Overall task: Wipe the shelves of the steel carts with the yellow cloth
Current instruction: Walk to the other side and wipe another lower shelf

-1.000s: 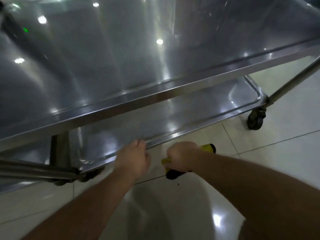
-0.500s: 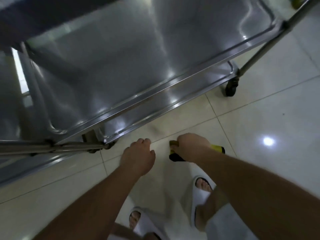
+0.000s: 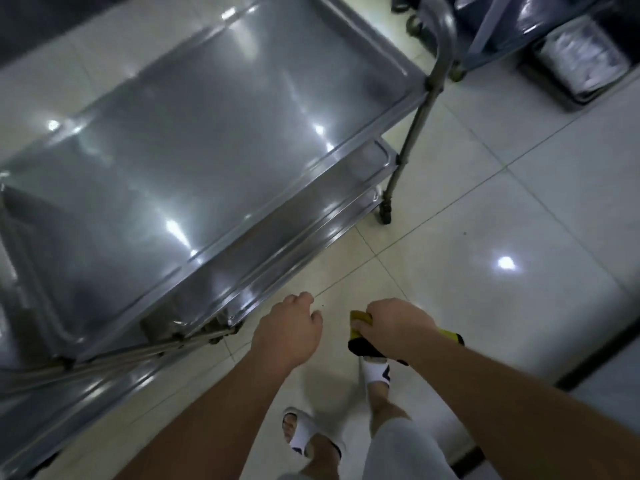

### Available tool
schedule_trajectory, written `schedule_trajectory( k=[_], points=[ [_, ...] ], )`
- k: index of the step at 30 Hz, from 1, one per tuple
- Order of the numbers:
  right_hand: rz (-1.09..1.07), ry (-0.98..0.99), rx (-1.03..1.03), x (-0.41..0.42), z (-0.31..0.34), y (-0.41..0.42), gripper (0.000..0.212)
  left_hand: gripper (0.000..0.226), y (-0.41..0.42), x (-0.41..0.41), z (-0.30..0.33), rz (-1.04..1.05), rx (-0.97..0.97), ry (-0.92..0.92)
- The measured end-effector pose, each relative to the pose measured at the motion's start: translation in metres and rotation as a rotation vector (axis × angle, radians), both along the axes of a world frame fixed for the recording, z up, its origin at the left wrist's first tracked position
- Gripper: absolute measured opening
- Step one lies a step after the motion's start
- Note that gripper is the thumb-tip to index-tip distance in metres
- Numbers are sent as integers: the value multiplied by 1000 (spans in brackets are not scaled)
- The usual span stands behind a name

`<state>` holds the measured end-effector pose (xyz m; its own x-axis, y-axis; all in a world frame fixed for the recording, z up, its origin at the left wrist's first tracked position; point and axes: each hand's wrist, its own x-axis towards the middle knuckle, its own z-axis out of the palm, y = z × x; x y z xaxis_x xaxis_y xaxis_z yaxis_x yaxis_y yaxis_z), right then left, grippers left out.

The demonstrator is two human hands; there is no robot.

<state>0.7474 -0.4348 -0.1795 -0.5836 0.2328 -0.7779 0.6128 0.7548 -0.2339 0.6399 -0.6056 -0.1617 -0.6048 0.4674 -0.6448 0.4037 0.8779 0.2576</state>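
Yellow cloth point(image 3: 360, 322) is gripped in the right hand point(image 3: 398, 325), held above the tiled floor point(image 3: 485, 209).

White slippers point(image 3: 308, 434) are seen nearest, on the tiles. The cloth, yellow with a black part, is bunched inside the curled right fingers. The left hand point(image 3: 287, 332) is held just beside it with fingers loosely curled, seemingly holding nothing, near the steel cart point(image 3: 207, 133) but apart from it. Beyond, the cart's top shelf is seen bare and shiny, with lower shelves beneath.
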Motion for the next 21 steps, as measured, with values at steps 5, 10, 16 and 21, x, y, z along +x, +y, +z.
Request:
schedule_trajectory(
  k=[5, 10, 16, 21],
  points=[
    [-98, 105, 28, 11, 97, 71, 47, 40, 77, -5, 89, -55, 67, 83],
    [-205, 254, 130, 19, 160, 147, 45, 38, 146, 6, 151, -114, 154, 182],
    [-343, 354, 226, 15, 202, 215, 49, 37, 216, 3, 190, -229, 186, 299],
    [-387, 392, 280, -5, 225, 273, 48, 38, 293, -28, 210, -316, 272, 373]
  ],
)
